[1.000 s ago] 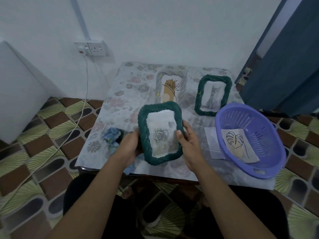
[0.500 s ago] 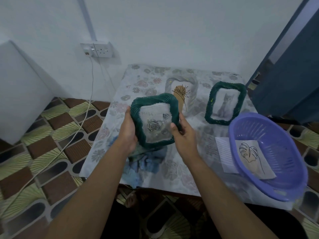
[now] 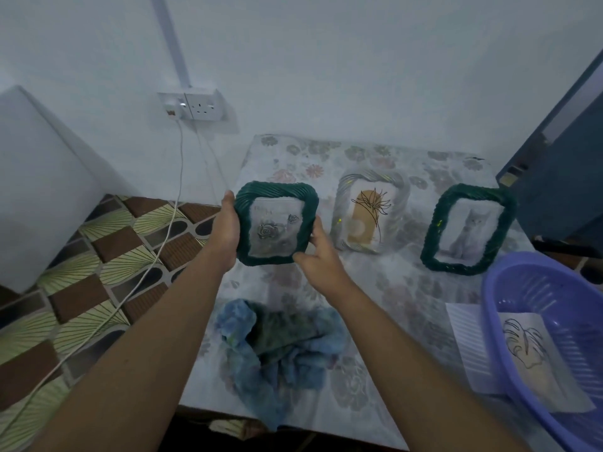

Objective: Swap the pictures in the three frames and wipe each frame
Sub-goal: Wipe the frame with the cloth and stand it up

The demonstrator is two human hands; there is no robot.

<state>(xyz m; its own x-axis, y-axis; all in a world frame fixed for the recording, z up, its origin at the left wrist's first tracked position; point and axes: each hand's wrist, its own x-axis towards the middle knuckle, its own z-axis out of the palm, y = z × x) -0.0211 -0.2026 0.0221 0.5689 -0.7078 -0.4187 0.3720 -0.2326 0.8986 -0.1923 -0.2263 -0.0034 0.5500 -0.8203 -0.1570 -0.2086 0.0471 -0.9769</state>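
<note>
The left hand (image 3: 225, 230) grips the left edge of the rose frame (image 3: 275, 223), thumb hooked over its upper corner. The frame is upright, facing the person, at the back left of the surface (image 3: 391, 288). Whether its foot touches the cloth cover, I cannot tell. The right hand (image 3: 321, 256) pinches the frame's lower right edge.

Nearer the person lies the crumpled blue cloth (image 3: 280, 347). Just right of the held frame stands the silver frame (image 3: 370, 213), then the cat frame (image 3: 468, 230), and the purple basket (image 3: 528, 265) with a leaf drawing (image 3: 525, 347) in it.

The risks, as I judge them:
- **A fall off the side:** the rose frame is close to the surface's left edge, so letting go before its stand is braced could tip it onto the tiled floor.
- **A knock-over:** a careless sweep of the right hand could topple the silver frame.
</note>
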